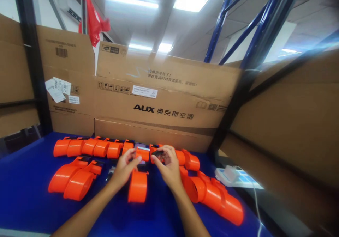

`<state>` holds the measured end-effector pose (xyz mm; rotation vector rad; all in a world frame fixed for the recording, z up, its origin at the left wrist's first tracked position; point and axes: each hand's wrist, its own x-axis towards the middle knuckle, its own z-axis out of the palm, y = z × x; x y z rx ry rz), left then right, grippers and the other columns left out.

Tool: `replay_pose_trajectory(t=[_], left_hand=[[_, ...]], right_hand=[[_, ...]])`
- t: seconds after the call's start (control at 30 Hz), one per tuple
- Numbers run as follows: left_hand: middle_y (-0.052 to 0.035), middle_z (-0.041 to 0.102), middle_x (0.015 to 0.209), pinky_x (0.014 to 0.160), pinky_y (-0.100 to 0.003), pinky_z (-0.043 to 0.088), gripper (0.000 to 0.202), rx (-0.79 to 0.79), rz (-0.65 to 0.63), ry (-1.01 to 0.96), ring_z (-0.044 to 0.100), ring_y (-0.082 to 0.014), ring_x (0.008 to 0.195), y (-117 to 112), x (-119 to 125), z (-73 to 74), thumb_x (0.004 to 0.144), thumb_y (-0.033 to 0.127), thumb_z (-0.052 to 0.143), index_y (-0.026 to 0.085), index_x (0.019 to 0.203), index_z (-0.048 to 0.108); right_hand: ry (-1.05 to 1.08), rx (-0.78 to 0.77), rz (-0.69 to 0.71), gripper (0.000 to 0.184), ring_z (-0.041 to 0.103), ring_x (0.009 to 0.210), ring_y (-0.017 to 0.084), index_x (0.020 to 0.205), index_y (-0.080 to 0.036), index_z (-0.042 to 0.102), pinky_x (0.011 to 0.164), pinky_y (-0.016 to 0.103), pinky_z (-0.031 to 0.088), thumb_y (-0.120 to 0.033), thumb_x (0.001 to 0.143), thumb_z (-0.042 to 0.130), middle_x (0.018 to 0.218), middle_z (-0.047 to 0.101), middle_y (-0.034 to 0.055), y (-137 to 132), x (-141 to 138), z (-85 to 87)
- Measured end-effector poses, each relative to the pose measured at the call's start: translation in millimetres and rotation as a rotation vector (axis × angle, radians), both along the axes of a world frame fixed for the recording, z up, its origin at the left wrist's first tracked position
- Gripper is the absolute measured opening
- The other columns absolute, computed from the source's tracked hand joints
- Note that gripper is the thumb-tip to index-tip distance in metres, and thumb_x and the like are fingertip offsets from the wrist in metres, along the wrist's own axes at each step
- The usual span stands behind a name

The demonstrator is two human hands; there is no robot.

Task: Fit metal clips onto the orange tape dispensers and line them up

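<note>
My left hand [124, 169] is closed around a small orange plastic piece [143, 154] with a pale strip along its top, thumb in front. A black part [157, 153] is pinched between the thumb and fingers of my right hand [168, 165], just right of the orange piece and apart from it. Directly below sits a wider orange plastic cuff [137, 188]; I cannot tell whether it joins the held piece. Behind my hands lies a dark flat object [140, 145], mostly hidden. Small metallic bits [109, 173] lie beside my left wrist.
Several orange cuffs [88, 147] line the back of the blue table [29, 191], with more at left [78, 184] and right [212, 194]. A cardboard wall [164, 99] closes off the back. At right, a white power strip [238, 177] and cable lie beside a dark post.
</note>
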<state>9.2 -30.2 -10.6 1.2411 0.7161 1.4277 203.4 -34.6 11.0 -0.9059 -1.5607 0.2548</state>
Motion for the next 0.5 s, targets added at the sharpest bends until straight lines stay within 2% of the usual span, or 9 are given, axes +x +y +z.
replay_pose_trajectory(t=[0.1, 0.2, 0.27, 0.33, 0.4, 0.5], left_hand=[[-0.0074, 0.073, 0.091, 0.056, -0.026, 0.048, 0.052, 0.012, -0.066, 0.071, 0.063, -0.0158, 0.062, -1, 3, -2.9, 0.075, 0.045, 0.076, 0.017, 0.117, 0.061], [-0.0072, 0.074, 0.091, 0.056, -0.026, 0.048, 0.054, 0.024, -0.092, 0.104, 0.062, -0.0149, 0.06, -3, 4, -4.2, 0.077, 0.044, 0.075, 0.018, 0.121, 0.059], [-0.0076, 0.074, 0.094, 0.056, -0.026, 0.048, 0.053, 0.034, -0.095, 0.112, 0.062, -0.0145, 0.06, -4, 4, -4.1, 0.078, 0.044, 0.074, 0.018, 0.122, 0.06], [-0.0089, 0.074, 0.097, 0.057, -0.025, 0.049, 0.052, 0.04, -0.096, 0.111, 0.066, -0.0167, 0.067, -5, 4, -3.4, 0.077, 0.043, 0.075, 0.018, 0.121, 0.061], [-0.0099, 0.074, 0.099, 0.058, -0.025, 0.049, 0.052, 0.04, -0.097, 0.107, 0.068, -0.0195, 0.074, -5, 4, -2.7, 0.077, 0.043, 0.075, 0.018, 0.12, 0.061], [-0.01, 0.075, 0.098, 0.057, -0.025, 0.049, 0.052, 0.037, -0.105, 0.113, 0.068, -0.0193, 0.072, -4, 4, -3.1, 0.078, 0.043, 0.074, 0.017, 0.122, 0.061]], right_hand=[[0.021, 0.037, 0.007, 0.03, 0.062, 0.08, 0.019, 0.102, -0.021, 0.064, 0.066, 0.031, 0.052, -0.037, 0.08, 0.076, 0.104, 0.062, 0.0083, -4, -3, -0.5], [-0.117, 0.057, -0.014, 0.021, 0.063, 0.072, 0.019, 0.095, -0.021, 0.068, 0.064, 0.03, 0.051, -0.034, 0.081, 0.076, 0.088, 0.068, 0.0046, -13, -5, 0.6], [-0.183, 0.089, -0.041, 0.012, 0.065, 0.073, 0.019, 0.092, -0.021, 0.07, 0.068, 0.031, 0.052, -0.031, 0.085, 0.073, 0.084, 0.07, 0.004, -18, -6, 1.9], [-0.179, 0.126, -0.056, 0.009, 0.067, 0.079, 0.02, 0.096, -0.022, 0.071, 0.075, 0.033, 0.054, -0.027, 0.09, 0.067, 0.089, 0.071, 0.0053, -21, -8, 3.6], [-0.163, 0.142, -0.047, 0.017, 0.068, 0.09, 0.021, 0.108, -0.022, 0.07, 0.081, 0.035, 0.055, -0.024, 0.093, 0.062, 0.1, 0.071, 0.0078, -21, -9, 5.7], [-0.178, 0.143, -0.007, 0.029, 0.065, 0.106, 0.023, 0.122, -0.023, 0.064, 0.09, 0.038, 0.054, -0.02, 0.093, 0.059, 0.116, 0.067, 0.0102, -21, -10, 8.1]])
